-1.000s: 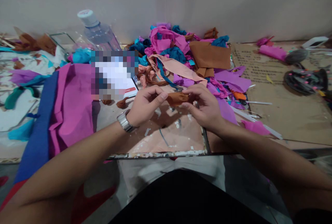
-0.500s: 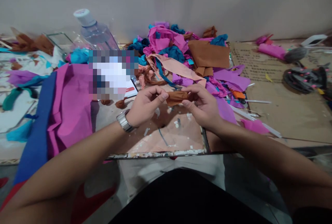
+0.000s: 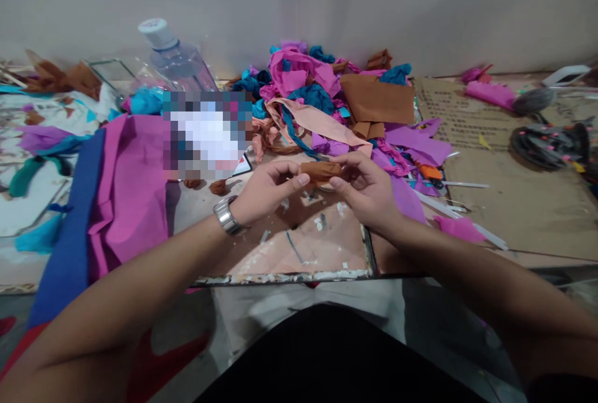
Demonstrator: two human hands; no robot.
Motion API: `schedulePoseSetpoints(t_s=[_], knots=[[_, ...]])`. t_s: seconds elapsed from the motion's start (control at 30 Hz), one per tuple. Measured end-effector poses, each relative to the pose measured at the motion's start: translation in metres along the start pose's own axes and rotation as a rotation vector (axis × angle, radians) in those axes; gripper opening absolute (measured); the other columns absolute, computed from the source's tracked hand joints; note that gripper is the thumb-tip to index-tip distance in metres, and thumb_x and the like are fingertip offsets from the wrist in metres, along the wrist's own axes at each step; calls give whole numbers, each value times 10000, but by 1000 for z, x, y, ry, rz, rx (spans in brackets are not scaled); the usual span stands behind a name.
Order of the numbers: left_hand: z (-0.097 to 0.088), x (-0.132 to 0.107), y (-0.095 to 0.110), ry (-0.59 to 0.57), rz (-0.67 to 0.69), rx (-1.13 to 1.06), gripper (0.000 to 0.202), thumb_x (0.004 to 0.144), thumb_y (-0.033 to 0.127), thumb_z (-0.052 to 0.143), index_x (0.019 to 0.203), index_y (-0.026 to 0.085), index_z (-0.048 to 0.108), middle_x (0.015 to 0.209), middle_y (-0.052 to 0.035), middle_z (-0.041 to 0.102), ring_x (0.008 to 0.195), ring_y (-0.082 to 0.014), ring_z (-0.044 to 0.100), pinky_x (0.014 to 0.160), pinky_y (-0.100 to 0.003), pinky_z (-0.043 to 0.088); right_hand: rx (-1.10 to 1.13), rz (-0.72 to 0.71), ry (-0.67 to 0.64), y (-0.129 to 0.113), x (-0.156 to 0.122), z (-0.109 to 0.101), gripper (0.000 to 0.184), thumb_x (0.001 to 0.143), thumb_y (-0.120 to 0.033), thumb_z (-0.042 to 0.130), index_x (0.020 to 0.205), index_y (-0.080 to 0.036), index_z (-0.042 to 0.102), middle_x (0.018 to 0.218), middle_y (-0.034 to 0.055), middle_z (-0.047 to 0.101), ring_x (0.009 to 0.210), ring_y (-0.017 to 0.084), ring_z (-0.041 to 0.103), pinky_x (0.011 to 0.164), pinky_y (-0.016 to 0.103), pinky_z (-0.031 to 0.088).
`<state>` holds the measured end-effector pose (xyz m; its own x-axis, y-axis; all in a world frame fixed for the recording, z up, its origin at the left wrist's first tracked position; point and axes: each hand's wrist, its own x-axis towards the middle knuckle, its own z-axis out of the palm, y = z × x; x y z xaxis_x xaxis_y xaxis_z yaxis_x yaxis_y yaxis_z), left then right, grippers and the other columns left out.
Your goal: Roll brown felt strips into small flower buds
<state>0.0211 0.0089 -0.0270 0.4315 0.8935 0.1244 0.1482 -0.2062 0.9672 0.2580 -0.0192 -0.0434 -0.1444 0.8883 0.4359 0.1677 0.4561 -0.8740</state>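
A small rolled piece of brown crepe paper [image 3: 320, 170] is pinched between both my hands above a glass-topped board [image 3: 303, 253]. My left hand [image 3: 264, 191], with a metal watch at the wrist, grips its left end with thumb and fingers closed. My right hand [image 3: 364, 191] holds the right end, fingers curled round it. Just beyond my hands lies a heap of crumpled paper scraps [image 3: 327, 98] in pink, blue, purple, brown and peach.
A clear plastic bottle [image 3: 175, 57] lies at the back left. Folded magenta and blue sheets [image 3: 121, 185] cover the left. Cardboard [image 3: 504, 185] lies to the right with white strips, a dark bundle [image 3: 549, 141] and pink scraps. A wall closes the back.
Both hands have turned the brown piece slightly and drawn it a little tighter between them. Nothing else on the table has moved.
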Motion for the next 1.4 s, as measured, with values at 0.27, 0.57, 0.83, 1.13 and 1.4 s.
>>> schedulePoseSetpoints(t_s=[0.27,0.57,0.83,1.13,1.4], knots=[[3,-2,8,6,33,53,386,866,507,796,756,169,645,679,11,600,592,-103,504,562,-243,382,134,118,-5,1,0,4,321,960,-415,729,1235,-269,651,1045,28,667,831,154,645,774,319,590],[5,-4,2,75,122,93,385,830,463,843,909,186,588,861,-7,606,742,-118,579,675,-240,500,197,187,24,1,3,5,359,894,-465,787,1159,-251,673,998,20,704,757,135,642,700,284,592],[5,-6,-3,-28,218,258,691,807,431,867,1367,227,517,1337,-131,611,1157,-251,652,979,-392,565,-44,80,-161,-2,-1,7,323,913,-418,784,1160,-220,719,920,18,686,711,128,592,629,262,494],[9,-10,-2,-243,261,587,607,901,238,641,1481,168,475,1377,-167,670,1188,-324,678,1007,-459,523,-255,-121,-273,-3,1,1,293,941,-404,755,1175,-231,719,996,37,700,752,146,607,721,307,499],[9,-9,2,-264,239,711,341,964,258,553,1285,148,581,1129,-133,707,1006,-283,664,880,-409,512,-230,-96,-216,-7,3,-1,277,936,-361,757,1173,-220,729,967,33,689,735,138,601,683,287,494]])
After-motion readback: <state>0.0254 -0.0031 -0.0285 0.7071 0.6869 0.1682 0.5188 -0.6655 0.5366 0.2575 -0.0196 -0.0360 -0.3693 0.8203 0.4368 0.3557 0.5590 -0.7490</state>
